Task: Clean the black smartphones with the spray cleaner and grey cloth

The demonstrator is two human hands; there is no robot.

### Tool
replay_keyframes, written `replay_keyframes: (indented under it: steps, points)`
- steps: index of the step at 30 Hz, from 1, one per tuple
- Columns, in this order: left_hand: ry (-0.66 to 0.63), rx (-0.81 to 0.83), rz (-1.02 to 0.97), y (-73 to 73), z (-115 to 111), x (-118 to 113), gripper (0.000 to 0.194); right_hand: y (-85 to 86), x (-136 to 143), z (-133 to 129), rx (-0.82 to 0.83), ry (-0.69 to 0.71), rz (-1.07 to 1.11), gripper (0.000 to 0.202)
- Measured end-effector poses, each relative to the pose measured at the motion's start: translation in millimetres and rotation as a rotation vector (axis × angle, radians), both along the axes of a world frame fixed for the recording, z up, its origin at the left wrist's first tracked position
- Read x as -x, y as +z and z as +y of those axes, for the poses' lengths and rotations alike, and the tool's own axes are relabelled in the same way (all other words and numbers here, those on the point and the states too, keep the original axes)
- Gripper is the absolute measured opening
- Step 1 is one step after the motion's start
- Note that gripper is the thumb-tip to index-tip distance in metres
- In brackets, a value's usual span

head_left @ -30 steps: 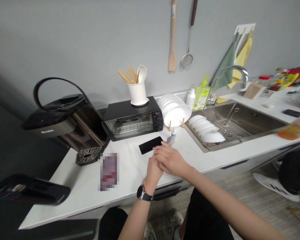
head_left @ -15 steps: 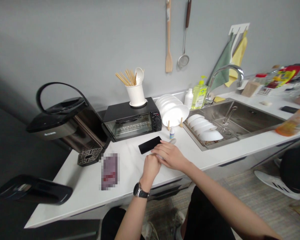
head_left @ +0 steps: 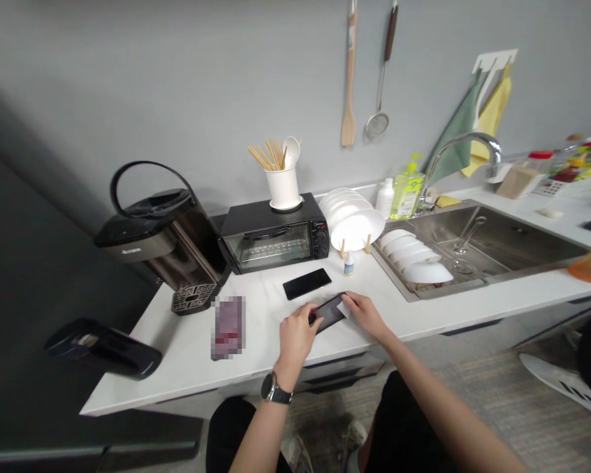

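My left hand (head_left: 298, 332) pinches the left end of a dark grey phone case (head_left: 331, 313) with a black rim, tilted just above the counter. At its right end, my right hand (head_left: 367, 316) grips the case with the thumb side and fingertips. A small white sheet or wipe (head_left: 344, 307) lies against the case under the right fingers; its full shape is hidden. Behind the hands, a black phone (head_left: 306, 284) lies flat on the white counter (head_left: 263, 315). A little white bottle (head_left: 349, 264) with a blue label stands to the phone's right.
A black toaster oven (head_left: 276, 243) carries a utensil cup (head_left: 282, 187). White plates (head_left: 357, 230) stand in a rack beside the sink (head_left: 517, 243), which holds several bowls (head_left: 426, 272). A water dispenser (head_left: 177, 243), dark bin-like object (head_left: 103, 348) and pixelated item (head_left: 229, 328) are leftward.
My hands, one over the other before, have moved apart. The phone case now shows between them. The view has shifted left, so the counter things appear further right.
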State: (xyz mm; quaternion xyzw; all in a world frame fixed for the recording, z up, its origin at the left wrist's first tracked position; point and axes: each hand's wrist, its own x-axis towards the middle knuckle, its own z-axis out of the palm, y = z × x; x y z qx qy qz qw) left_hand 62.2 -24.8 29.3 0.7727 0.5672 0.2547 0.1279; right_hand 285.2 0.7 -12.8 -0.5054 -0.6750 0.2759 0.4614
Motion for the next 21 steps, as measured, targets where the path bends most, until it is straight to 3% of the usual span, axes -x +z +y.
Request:
replay_keyframes:
  steps: [4, 6, 10, 13, 15, 18, 21]
  points:
    - [-0.049, 0.018, -0.116, 7.4, -5, 6, 0.03, 5.1, -25, -9, 0.084, 0.123, 0.009, 0.06]
    - [-0.093, 0.009, -0.203, 6.8, -5, 8, 0.028, 9.6, -41, -11, 0.09, 0.1, 0.035, 0.06]
    - [-0.144, 0.009, -0.35, -7.0, -3, 14, 0.02, 21.5, -57, -14, 0.007, -0.181, 0.14, 0.068]
    - [-0.13, 0.03, -0.459, -21.8, 0, 18, 0.019, 30.7, -41, -21, -0.108, -0.36, 0.169, 0.062]
    - [-0.112, 0.045, -0.502, -30.1, 2, 21, 0.018, 31.4, -20, -25, -0.182, -0.284, 0.105, 0.051]
    - [-0.115, 0.061, -0.521, -38.6, 4, 27, 0.021, 21.1, 9, -27, -0.272, 0.005, -0.131, 0.043]
    - [-0.172, 0.088, -0.495, -44.5, 5, 32, 0.026, 6.5, 33, -29, -0.348, 0.022, -0.357, 0.041]
